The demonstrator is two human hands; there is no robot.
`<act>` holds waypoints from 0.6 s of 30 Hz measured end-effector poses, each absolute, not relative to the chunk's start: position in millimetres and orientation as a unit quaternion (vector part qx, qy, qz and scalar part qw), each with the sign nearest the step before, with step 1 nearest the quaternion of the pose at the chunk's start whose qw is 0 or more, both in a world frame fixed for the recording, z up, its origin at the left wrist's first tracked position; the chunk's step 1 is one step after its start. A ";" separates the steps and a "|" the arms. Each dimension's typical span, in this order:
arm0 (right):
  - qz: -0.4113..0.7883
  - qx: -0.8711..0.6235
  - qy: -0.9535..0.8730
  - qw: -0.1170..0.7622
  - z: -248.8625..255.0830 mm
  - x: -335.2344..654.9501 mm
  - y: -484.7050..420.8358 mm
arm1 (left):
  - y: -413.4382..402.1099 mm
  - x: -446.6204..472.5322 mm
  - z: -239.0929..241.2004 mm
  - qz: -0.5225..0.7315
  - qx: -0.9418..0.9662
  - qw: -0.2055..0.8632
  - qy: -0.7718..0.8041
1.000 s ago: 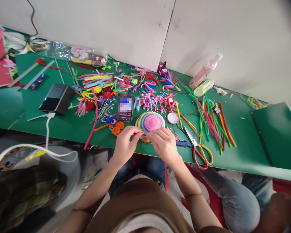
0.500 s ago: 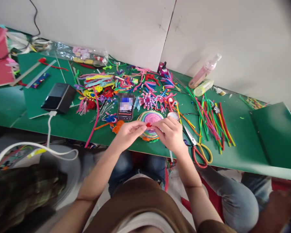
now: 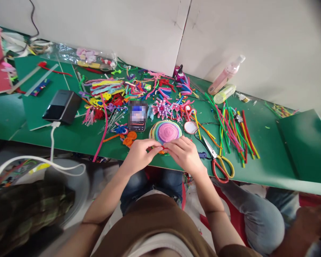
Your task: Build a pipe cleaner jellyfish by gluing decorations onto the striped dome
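Both hands are sitting nearer the front edge of the green table [image 3: 270, 157] than half a second ago, bringing the small red piece [image 3: 164, 147] down from over the coiled disc [image 3: 168, 132] to its near rim; the round white disc in a red frame [image 3: 190, 127] is now showing more fully. Judged from this, the work is staying with the red piece, the shift probably being a change of working position rather than a finished step. Left hand [image 3: 142, 153]: thumb and forefinger are closing in a pinch on the red piece's left end. Right hand [image 3: 186, 155]: fingers are bunching together, gripping its other end. Red piece: mostly hiding between the fingertips, showing only a short, bright sliver; its full shape cannot be told. Coiled disc: lying just beyond the hands, showing a pink centre with purple, blue, green and yellow rings. Orange coils [image 3: 130, 138] are lying to its left.
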State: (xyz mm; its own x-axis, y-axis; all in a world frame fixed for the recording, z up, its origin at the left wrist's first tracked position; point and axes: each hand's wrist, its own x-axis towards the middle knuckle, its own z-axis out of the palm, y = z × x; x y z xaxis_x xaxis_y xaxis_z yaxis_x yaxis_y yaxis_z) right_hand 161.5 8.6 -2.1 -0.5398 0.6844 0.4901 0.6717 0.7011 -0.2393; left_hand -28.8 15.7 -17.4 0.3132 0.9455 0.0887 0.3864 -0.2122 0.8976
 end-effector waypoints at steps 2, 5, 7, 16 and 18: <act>0.004 -0.346 -0.903 0.256 0.6 163.6 10.7 | 18.5 -36.2 -9.9 0.278 0.772 0.348 0.453; -0.008 -0.291 -0.931 0.221 2.7 163.3 12.8 | 24.3 -45.0 1.7 0.213 0.826 0.289 0.435; -0.007 -0.298 -0.924 0.238 0.3 161.7 12.7 | 27.8 -47.3 6.5 0.214 0.815 0.312 0.439; -0.049 -0.463 -0.760 0.454 -28.4 147.7 3.1 | 12.2 -1.9 -28.1 0.477 0.423 0.604 0.478; -0.059 -0.457 -0.769 0.443 -29.6 144.9 -0.2 | 8.7 7.7 -35.6 0.512 0.370 0.593 0.499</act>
